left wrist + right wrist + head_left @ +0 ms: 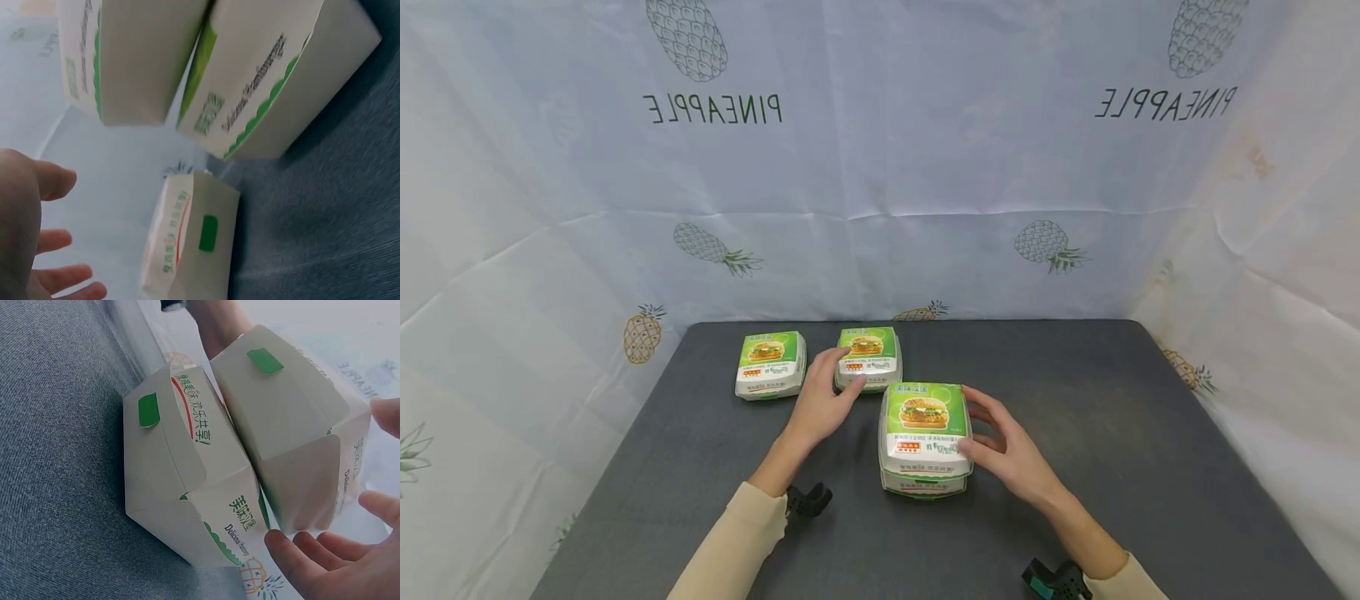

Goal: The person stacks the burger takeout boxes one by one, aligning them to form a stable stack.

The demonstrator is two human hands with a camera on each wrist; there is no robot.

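Two burger boxes are stacked on the dark table, the upper box (925, 417) on top of the lower box (923, 485). My right hand (1011, 454) is at the upper box's right side, thumb near its front corner and fingers spread further back. In the right wrist view, the fingertips (275, 540) lie by the boxes' side, not wrapped round them. My left hand (823, 400) reaches toward the back middle burger box (871, 354), fingers spread at its left. The left wrist view shows a gap between that hand (37, 237) and this box (209, 262).
Another burger box (771, 364) stands at the table's back left, left of my left hand. White cloth (880, 150) printed with pineapples hangs behind and beside the dark table (1075, 400). Each wrist wears a black device (808, 500).
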